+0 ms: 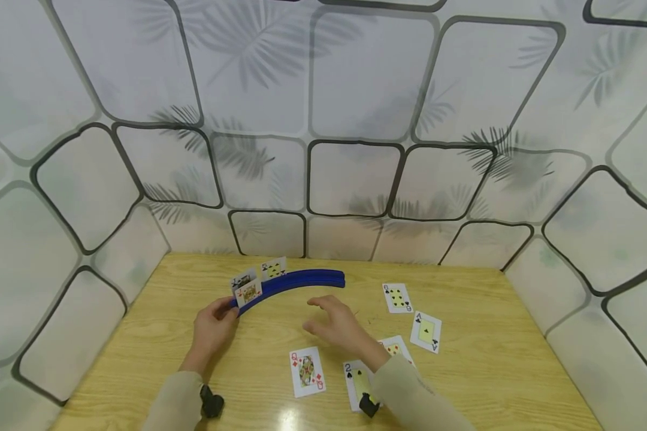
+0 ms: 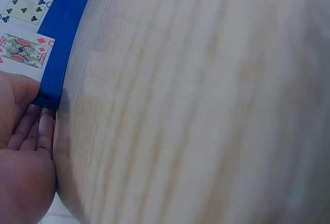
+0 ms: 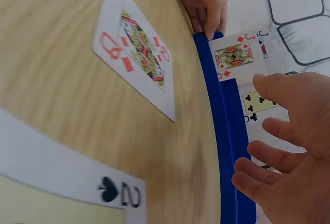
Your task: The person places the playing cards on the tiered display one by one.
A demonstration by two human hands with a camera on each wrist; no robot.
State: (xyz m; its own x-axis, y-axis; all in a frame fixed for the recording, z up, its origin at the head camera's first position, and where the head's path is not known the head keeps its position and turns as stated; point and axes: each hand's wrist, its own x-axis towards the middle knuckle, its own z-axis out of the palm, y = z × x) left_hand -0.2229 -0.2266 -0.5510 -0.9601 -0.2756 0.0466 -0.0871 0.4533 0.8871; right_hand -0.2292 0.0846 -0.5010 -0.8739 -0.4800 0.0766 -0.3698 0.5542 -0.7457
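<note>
the left hand (image 1: pixel 214 326) pinches the 8 o'clock end of the curved blue card holder (image 1: pixel 302 279); the right hand (image 1: pixel 336 326), loosely spread, hovers at its 4 o'clock, the queen of diamonds (image 1: pixel 307 372) at that hand's 7 o'clock.

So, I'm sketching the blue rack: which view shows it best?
The head view: the rack shows nearly whole there, its left end held by the left hand. The left wrist view shows only that end; the right wrist view cuts off the other.

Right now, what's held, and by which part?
Left hand grips the blue card rack by its left end; right hand holds nothing.
</note>
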